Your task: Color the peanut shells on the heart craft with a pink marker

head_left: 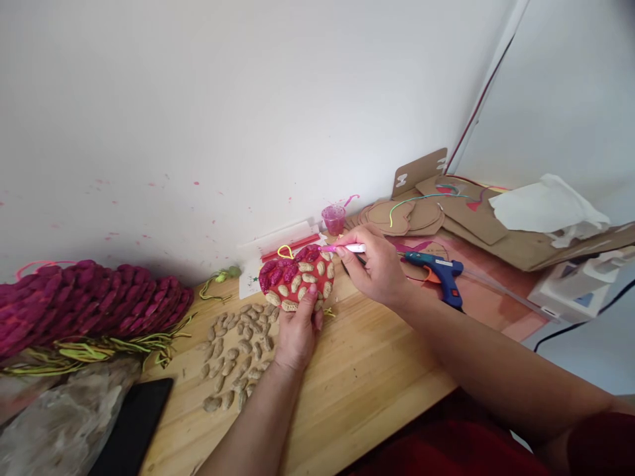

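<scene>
A red heart shape [297, 277] covered with peanut shells, some painted magenta, is propped above the wooden table [357, 383]. My left hand [296, 330] grips its lower edge from below, fingers closed on it. My right hand [378, 268] pinches a white paintbrush [347, 248] with a pink tip that touches the heart's upper right side. A yellow loop sticks up from the heart's top.
Several loose peanut shells [238, 354] lie left of my left hand. A blue glue gun [439, 272] rests to the right. A pink paint cup [333, 218] stands by the wall, near cardboard cut-outs [407, 217]. A magenta shell-covered piece [84, 304] lies far left, a black slab [133, 423] at the front.
</scene>
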A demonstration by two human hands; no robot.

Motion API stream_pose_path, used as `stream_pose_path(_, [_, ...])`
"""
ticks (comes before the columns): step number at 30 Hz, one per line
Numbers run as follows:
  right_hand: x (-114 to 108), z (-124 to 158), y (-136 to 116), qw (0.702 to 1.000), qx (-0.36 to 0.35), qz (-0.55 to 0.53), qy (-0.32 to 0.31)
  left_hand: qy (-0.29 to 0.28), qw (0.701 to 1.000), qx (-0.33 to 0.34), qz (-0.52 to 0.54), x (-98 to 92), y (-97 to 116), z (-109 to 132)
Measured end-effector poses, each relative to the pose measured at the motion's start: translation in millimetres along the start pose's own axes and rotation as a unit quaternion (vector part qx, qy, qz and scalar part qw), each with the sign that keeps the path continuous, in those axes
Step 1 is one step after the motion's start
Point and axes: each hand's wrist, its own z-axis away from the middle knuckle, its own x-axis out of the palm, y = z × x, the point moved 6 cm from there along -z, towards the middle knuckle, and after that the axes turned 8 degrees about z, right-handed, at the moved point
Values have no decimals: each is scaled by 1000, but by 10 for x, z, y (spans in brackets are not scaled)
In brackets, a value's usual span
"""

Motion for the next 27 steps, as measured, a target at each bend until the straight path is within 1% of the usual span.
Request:
stream_pose_path(8, [52, 31, -17, 1000, 5, 5, -24, -5, 1000, 1, 0, 3, 8, -3])
stream_pose_path(12, [46, 50, -33, 1000, 12, 10, -17, -9, 1000, 0, -6, 3, -4, -1])
stream_pose_path(15, [38, 50, -62, 1000, 1, 15, -18, -11, 1000, -1, -5, 1, -5, -7])
stream_pose_path(22, [56, 39, -176, 998, -25, -48, -36, -24, 999, -14, -21, -14, -27, -6])
stream_pose_path(27, [107, 41, -165, 997, -20, -55, -57, -24, 1000, -10, -18, -12, -28, -7])
